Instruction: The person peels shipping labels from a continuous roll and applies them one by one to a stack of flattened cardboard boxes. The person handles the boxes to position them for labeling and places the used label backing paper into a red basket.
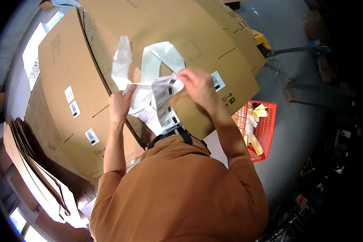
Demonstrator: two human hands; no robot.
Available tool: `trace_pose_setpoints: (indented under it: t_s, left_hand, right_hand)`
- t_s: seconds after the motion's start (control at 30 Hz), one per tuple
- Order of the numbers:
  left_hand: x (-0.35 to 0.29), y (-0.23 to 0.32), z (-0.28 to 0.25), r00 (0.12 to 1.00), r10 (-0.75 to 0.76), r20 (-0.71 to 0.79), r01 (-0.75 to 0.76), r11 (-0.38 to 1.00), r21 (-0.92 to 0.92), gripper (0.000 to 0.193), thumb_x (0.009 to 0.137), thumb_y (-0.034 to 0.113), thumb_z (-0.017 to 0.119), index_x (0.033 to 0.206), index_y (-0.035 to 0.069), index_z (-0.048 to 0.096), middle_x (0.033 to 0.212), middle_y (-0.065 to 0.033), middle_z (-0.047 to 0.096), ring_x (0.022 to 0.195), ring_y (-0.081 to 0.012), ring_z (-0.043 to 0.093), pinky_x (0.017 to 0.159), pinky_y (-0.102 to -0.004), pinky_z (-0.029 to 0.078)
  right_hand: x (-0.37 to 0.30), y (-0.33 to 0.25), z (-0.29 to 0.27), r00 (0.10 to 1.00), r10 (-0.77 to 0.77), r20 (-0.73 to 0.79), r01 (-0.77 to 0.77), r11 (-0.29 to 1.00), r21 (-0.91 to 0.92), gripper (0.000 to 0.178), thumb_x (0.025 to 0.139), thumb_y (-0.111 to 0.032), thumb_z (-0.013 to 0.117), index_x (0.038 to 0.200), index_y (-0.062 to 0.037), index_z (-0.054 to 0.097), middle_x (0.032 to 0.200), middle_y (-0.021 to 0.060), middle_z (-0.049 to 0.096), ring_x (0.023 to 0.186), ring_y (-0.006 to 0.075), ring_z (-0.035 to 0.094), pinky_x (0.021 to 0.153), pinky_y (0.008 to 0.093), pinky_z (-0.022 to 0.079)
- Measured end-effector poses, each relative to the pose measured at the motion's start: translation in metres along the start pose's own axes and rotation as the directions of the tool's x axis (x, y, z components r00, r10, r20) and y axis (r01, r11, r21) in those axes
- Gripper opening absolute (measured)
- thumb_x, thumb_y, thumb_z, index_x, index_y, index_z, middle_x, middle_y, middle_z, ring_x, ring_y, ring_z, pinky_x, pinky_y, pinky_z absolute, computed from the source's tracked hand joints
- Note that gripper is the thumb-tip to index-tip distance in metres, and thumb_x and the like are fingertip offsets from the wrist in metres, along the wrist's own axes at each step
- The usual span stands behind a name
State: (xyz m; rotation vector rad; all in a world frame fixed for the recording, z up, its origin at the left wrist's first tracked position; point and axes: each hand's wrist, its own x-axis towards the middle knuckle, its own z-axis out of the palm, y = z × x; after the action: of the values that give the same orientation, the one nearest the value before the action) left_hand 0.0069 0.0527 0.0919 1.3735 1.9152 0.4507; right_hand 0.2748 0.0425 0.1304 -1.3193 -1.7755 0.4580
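1. Label strip (pixel 164 96) is over the cardboard (pixel 218 38), its long axis going from right hand (pixel 198 86) down toward brown shirt (pixel 179 189)
2. Right grip pinches its upper end
3. Left hand (pixel 121 105) is grasping white paper (pixel 141 98)

Labels (pixel 218 81) on cardboard (pixel 207 38) (basket (pixel 271 125) right)

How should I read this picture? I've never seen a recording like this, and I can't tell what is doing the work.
There is no machine here, just a person in a brown shirt. A wide fisheye camera on their head looks down, so edges bend and the corners go dark. Picture left is the person's left. In front are big flat cardboard sheets, some bearing small white labels. The left hand holds a long white strip of labels; the right hand has its fingertips at the strip's edge. To the right is a red basket containing crumpled white and yellow pieces.
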Motion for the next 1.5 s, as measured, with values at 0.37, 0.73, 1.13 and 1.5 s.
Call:
trace_pose_setpoints:
  t_s: [0.37,0.73,1.13,1.5]
  left_hand:
    - [-0.031,-0.103,-0.026,0.946,-0.169,-0.277,0.219,0.963,0.157,0.065,0.083,0.05,0.062,0.062,-0.011,0.058,0.056,-0.0264,0.053,0.055,-0.0383,0.055,0.059,-0.0461,0.043]
    - [-0.033,-0.105,-0.025,0.94,-0.216,-0.265,0.254,0.96,0.116,0.066,0.083,0.051,0.062,0.059,-0.01,0.055,0.054,-0.0241,0.052,0.051,-0.0331,0.051,0.056,-0.0454,0.042]
    - [-0.026,-0.109,-0.016,0.942,-0.225,-0.251,0.251,0.965,0.075,0.063,0.083,0.048,0.064,0.06,-0.009,0.056,0.051,-0.0201,0.05,0.048,-0.0269,0.049,0.053,-0.0428,0.042]
    - [-0.025,-0.102,-0.016,0.939,-0.265,-0.217,0.284,0.957,0.06,0.061,0.083,0.049,0.063,0.063,-0.009,0.057,0.054,-0.0212,0.052,0.051,-0.0283,0.05,0.056,-0.0434,0.042]
  right_hand:
    - [0.004,0.199,0.003,0.583,0.805,-0.109,-0.701,0.567,0.434,0.013,0.084,-0.01,0.065,0.092,0.0006,0.063,0.074,-0.0002,0.059,0.058,0.0048,0.046,0.052,0.0192,0.038]
    - [0.01,0.213,0.031,0.635,0.763,-0.124,-0.735,0.646,0.209,0.012,0.082,-0.006,0.065,0.09,0.0034,0.065,0.078,0.0044,0.065,0.07,0.01,0.059,0.066,0.0228,0.048]
    - [0.014,0.2,0.033,0.67,0.714,-0.202,-0.735,0.676,-0.051,0.01,0.081,-0.011,0.066,0.087,-0.0029,0.067,0.073,0.0074,0.065,0.067,0.0148,0.06,0.066,0.0285,0.048]
    - [0.036,0.147,0.024,0.684,0.685,-0.252,-0.62,0.363,-0.696,0.045,0.083,-0.033,0.066,0.117,-0.0081,0.051,0.127,0.0138,0.046,0.117,0.0288,0.046,0.09,0.0428,0.042]
